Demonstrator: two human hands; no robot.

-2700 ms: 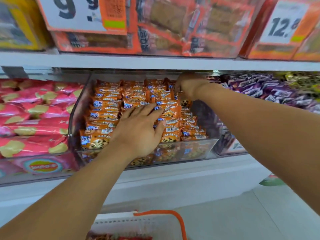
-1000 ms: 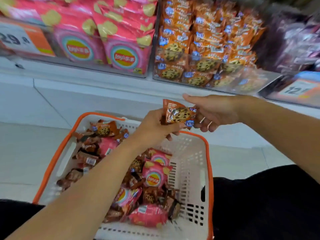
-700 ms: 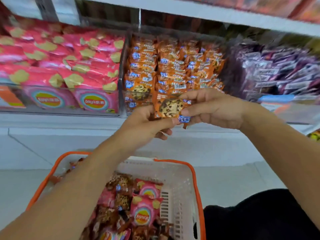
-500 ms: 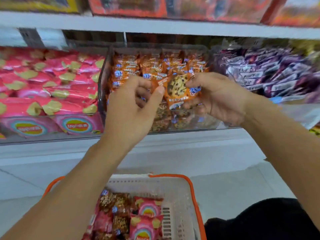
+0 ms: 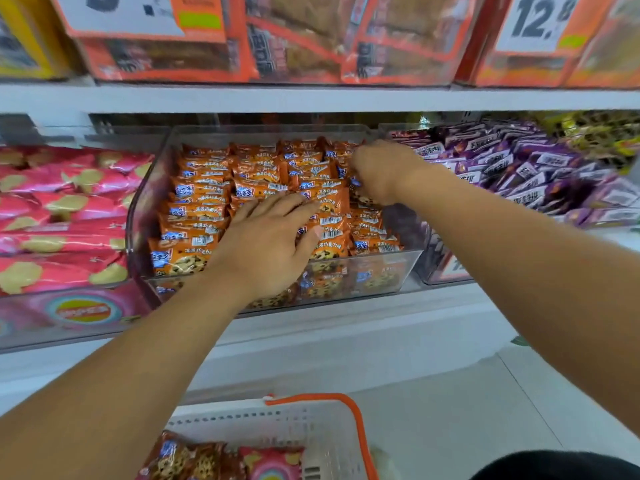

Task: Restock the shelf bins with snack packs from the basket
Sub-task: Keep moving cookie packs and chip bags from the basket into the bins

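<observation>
Placement step: right hand [image 5: 382, 169], fingers curled, tucks a cookie pack, mostly hidden under it, into the clear bin [image 5: 398, 271] at the 1 o'clock corner. Left hand [image 5: 266, 244] lies spread flat on the orange cookie packs [image 5: 204, 202], pressing the rows level. Next, judged: release, then reach to the basket [image 5: 346, 431] at 6 o'clock for another pack.

The basket [image 5: 322, 420] is cut off below, and the right hand [image 5: 384, 171] hides whatever its fingers hold.

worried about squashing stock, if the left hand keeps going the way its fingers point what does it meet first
More orange cookie packs under the left hand; past them, probably the clear bin back wall, though depth is unclear.
</observation>
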